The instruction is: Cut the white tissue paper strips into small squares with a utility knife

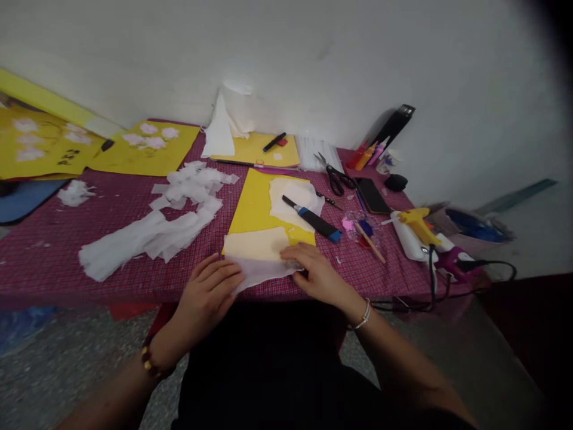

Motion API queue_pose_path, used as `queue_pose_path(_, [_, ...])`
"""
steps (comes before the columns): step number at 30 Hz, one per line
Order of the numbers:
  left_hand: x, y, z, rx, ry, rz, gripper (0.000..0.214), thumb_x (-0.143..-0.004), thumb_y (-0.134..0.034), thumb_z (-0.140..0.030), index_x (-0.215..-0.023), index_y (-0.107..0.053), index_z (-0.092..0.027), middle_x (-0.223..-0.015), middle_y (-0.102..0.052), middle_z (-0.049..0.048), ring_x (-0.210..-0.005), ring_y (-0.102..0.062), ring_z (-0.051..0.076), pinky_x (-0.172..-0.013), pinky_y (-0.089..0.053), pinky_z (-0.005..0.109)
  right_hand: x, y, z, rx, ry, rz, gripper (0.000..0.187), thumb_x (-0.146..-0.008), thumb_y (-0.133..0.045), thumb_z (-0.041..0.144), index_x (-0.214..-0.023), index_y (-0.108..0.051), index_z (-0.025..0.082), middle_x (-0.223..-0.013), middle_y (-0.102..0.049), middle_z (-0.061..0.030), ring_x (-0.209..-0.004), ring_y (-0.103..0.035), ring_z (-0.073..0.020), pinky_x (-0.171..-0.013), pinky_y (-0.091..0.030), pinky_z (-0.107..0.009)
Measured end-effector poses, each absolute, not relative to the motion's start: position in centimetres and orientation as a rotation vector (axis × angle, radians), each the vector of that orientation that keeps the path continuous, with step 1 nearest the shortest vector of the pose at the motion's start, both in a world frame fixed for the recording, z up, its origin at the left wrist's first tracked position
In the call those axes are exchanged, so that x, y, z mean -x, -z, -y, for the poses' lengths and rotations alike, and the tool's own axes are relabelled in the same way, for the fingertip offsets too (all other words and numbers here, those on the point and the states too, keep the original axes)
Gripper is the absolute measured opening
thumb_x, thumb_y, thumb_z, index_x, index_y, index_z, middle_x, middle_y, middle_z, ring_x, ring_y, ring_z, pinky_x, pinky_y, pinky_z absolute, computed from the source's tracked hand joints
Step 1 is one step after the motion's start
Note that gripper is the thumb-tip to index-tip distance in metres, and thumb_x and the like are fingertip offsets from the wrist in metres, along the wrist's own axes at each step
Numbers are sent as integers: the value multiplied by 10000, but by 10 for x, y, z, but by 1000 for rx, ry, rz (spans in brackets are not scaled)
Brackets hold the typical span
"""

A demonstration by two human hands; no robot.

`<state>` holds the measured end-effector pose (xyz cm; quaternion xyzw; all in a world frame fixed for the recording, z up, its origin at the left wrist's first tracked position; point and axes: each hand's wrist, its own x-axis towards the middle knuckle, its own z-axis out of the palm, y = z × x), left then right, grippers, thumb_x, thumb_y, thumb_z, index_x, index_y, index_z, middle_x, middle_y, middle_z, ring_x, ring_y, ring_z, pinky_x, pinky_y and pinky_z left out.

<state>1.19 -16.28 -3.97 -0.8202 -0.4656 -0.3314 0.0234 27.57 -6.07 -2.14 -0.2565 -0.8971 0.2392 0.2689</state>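
Note:
Both my hands rest at the near edge of a low table covered in a red checked cloth [54, 251]. My left hand [208, 292] lies with fingers stretched out, touching the left corner of a thin white tissue sheet [262, 266]. My right hand [313, 272] presses flat on the sheet's right edge, fingers together. The tissue lies over a cream paper [255, 243] on a yellow card [255, 206]. A black and blue utility knife [313, 220] lies on the card just beyond my right hand.
Strips of white tissue [152, 230] pile up to the left. Scissors [335, 175], a phone [372, 196], a yellow glue gun [418, 222], a purple glue gun [452, 260] with cables and coloured bottles [364, 156] sit to the right. Yellow cards with pink flowers [147, 146] lie at the back left.

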Motion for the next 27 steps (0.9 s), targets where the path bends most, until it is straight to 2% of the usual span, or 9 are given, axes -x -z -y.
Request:
queue_pose_path(3, [-15,35,163,2541,1238,1602,204,-871,-566,-136,-1022,-687,-201,-1008,-746,50,-966,-672,211,-1032,-416,423,-276,23,60,701,-803,2320,254,-811,-548,82,-1016,-632,208,-1074,-679,-64,-1049,-595,-208,-968,-425,-420])
queue_pose_path(5, [-17,24,162,2459,1429,1932,173,-902,-533,-232,-921,-701,-196,-879,-744,32,-821,-681,198,-834,-513,336,-277,23,61,781,-1027,2126,80,-869,-560,198,-902,-633,200,-880,-670,-33,-837,-613,-168,-778,-485,-330])
queue_pose_path(8, [-19,1,154,2260,1668,2484,301,-904,-510,-394,-755,-673,-188,-639,-644,-6,-570,-572,156,-483,-419,237,-277,19,64,898,-1379,1811,179,-847,-625,362,-790,-592,196,-659,-566,28,-571,-503,-108,-532,-406,-229])
queue_pose_path(11, [-27,-19,139,2047,2026,2768,329,-843,-568,-471,-700,-629,-181,-559,-565,-31,-477,-467,119,-411,-339,211,-275,11,66,903,-1571,1624,274,-784,-695,440,-749,-581,193,-639,-556,37,-560,-484,-100,-533,-402,-223])
queue_pose_path(16, [-44,-34,117,1586,2675,3014,241,-750,-648,-419,-808,-633,-185,-570,-610,-15,-473,-534,153,-439,-426,243,-279,-1,60,851,-1628,1512,329,-739,-741,479,-792,-610,182,-702,-602,24,-629,-534,-108,-614,-444,-237])
queue_pose_path(18, [-47,-38,110,1693,2624,3035,241,-727,-668,-408,-792,-642,-177,-573,-617,-9,-475,-537,151,-438,-422,237,-287,-7,53,818,-1656,1596,347,-759,-723,497,-865,-638,178,-784,-637,5,-706,-569,-123,-680,-469,-259])
queue_pose_path(23, [-50,-52,78,2412,2112,2892,272,-717,-711,-414,-699,-667,-146,-560,-608,-5,-444,-479,104,-408,-332,196,-298,-31,24,641,-1710,1881,507,-813,-640,569,-1112,-657,159,-1104,-654,-71,-988,-591,-164,-891,-453,-307])
queue_pose_path(25, [-50,-58,59,2690,2023,2831,256,-738,-717,-395,-695,-677,-146,-554,-617,-1,-437,-488,104,-403,-324,195,-292,-39,8,585,-1854,1985,492,-791,-685,528,-1094,-664,142,-1060,-672,-67,-932,-614,-153,-842,-480,-287])
queue_pose_path(27, [-48,-61,37,2909,2092,2759,245,-758,-721,-377,-682,-678,-148,-533,-625,6,-414,-493,108,-395,-326,203,-281,-43,-9,609,-2076,2016,463,-718,-768,475,-1010,-684,125,-904,-704,-47,-745,-639,-134,-684,-515,-258])
